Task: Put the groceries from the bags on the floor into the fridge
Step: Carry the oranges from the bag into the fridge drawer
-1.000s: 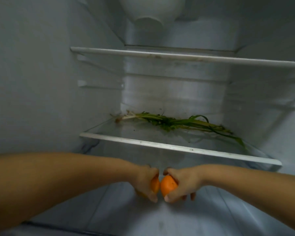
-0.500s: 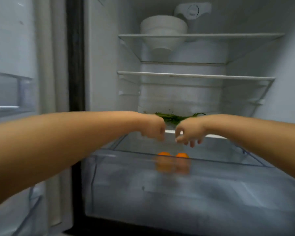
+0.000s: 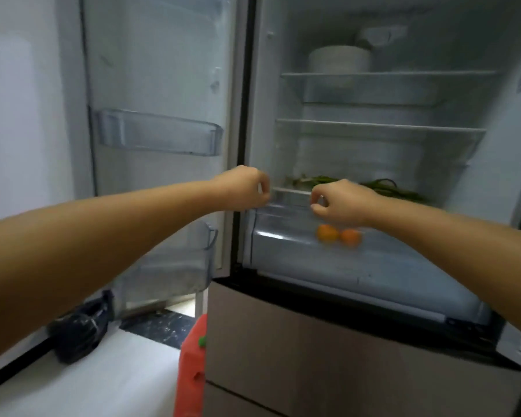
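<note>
White fridge walls and clear glass shelves fill the view, with the open fridge door [image 3: 160, 145] swung out to the left and a pale floor below. A second ago both hands were deep in the compartment, each gripping an orange fruit; now the two small round orange fruits [image 3: 339, 234] lie side by side in the clear plastic crisper drawer [image 3: 283, 245], and both arms have drawn back out. The left hand [image 3: 244, 188] and the right hand [image 3: 340, 203] hover in front of the drawer, fingers loosely curled and holding nothing. Green leafy stalks [image 3: 382, 188] rest on the glass shelf above. That delivery looks finished, so the next reach is probably down to the dark plastic bag [image 3: 79, 332] or the red-orange bag [image 3: 193, 368] on the floor.
</note>
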`<state>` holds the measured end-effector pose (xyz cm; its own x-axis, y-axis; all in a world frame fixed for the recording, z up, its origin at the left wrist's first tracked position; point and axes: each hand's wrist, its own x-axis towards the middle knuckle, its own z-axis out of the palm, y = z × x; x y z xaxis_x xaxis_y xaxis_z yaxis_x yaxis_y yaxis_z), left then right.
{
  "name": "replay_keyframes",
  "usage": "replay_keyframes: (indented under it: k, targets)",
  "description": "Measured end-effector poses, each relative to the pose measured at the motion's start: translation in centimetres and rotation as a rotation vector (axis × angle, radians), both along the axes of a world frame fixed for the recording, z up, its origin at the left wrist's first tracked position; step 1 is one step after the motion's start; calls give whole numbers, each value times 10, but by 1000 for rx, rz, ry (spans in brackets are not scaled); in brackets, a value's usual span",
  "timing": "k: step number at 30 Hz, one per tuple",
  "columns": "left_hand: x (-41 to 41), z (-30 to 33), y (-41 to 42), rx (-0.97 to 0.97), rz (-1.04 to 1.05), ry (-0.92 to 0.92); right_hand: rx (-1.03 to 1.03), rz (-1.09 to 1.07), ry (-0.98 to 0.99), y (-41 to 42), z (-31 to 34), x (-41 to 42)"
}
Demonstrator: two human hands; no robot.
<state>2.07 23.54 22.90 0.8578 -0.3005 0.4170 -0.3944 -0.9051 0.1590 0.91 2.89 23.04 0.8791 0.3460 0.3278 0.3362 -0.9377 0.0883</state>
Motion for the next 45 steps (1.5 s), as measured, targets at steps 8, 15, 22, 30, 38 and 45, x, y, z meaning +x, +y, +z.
replay_keyframes:
  k: [8, 15, 22, 30, 38, 45]
  targets:
    - [-156, -131, 68, -311, 203, 45, 191, 252, 228, 107, -160, -94]
    - [-315, -273, 119, -396, 565, 374, -119, 426, 288, 174, -250, -208]
    - [-484, -325, 210, -499, 845, 416, -274, 686, 330, 280, -292, -342]
    - [-722, -328, 350, -542, 1112, 388, -302, 956, 344, 461, -303, -541]
    - [-922, -349, 479, -661, 1335, 434, -379, 1172, 430, 615, -341, -726]
    - [-967, -386, 566, -768, 1416, 454, -462, 1177, 483, 718, -373, -745]
